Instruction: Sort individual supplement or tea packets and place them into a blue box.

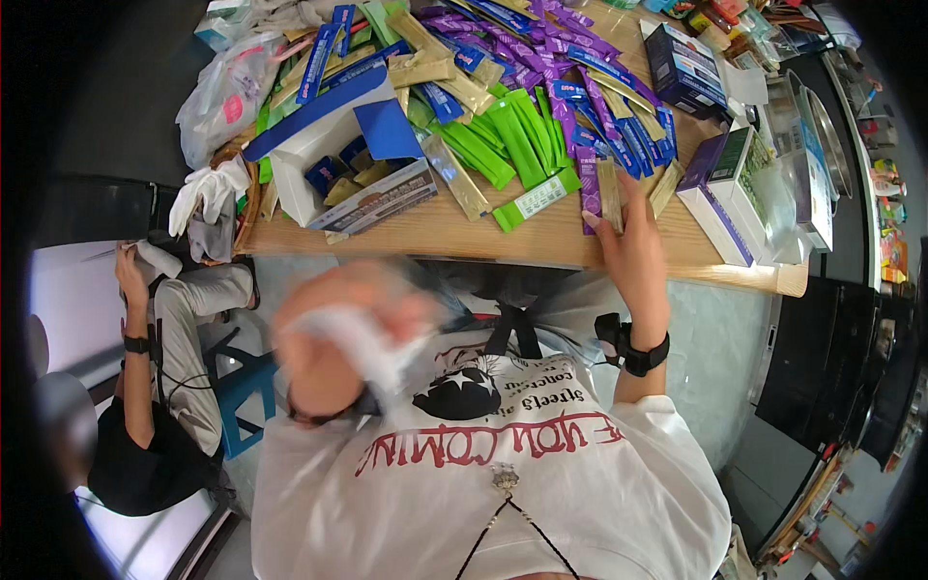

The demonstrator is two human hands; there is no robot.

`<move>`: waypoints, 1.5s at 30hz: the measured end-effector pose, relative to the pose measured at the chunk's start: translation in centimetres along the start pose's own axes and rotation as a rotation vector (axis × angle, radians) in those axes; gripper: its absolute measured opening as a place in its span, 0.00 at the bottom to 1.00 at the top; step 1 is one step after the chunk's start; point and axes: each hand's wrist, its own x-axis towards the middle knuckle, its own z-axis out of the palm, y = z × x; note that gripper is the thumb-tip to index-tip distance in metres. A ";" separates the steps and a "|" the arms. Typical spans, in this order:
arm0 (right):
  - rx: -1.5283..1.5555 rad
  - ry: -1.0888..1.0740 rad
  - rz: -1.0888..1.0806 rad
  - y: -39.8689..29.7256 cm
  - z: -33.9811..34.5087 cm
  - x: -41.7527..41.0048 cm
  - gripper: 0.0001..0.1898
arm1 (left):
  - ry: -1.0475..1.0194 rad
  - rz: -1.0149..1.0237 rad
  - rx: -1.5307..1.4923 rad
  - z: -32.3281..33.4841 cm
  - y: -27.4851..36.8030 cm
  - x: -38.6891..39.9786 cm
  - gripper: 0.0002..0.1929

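My left hand (348,304), blurred by motion, is raised in front of my shirt, off the table. It holds a white, tissue-like thing (355,341), too smeared to name surely. Near the table's front edge, my right hand (634,232) reaches down with thumb and fingers spread. Its fingertips touch a gold stick sachet (609,192) and the edge of a purple stick sachet (589,188). Left of these lies a green stick sachet (536,199) with a white printed panel. Green sachets (525,138) and a blue sachet (638,148) are heaped behind.
An open blue-and-white carton (377,196) with sachets inside stands left on the wooden table (406,235). Cartons (732,188) stand at the right, a dark blue box (685,69) behind. White gloves (210,192) hang at the left edge. Another person (145,449) sits at left by a blue stool (239,391).
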 end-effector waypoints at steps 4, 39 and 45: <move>0.169 0.031 0.166 -0.5 -0.7 -0.3 0.27 | -0.138 -0.718 0.350 2.1 -4.1 5.0 0.25; 0.465 0.362 -0.216 -7.3 2.4 -2.0 0.22 | 0.510 0.037 -0.098 4.5 -8.3 3.6 0.13; 0.620 0.508 -0.405 -8.5 2.7 -2.5 0.25 | 0.680 0.066 -0.012 3.2 -7.6 2.7 0.11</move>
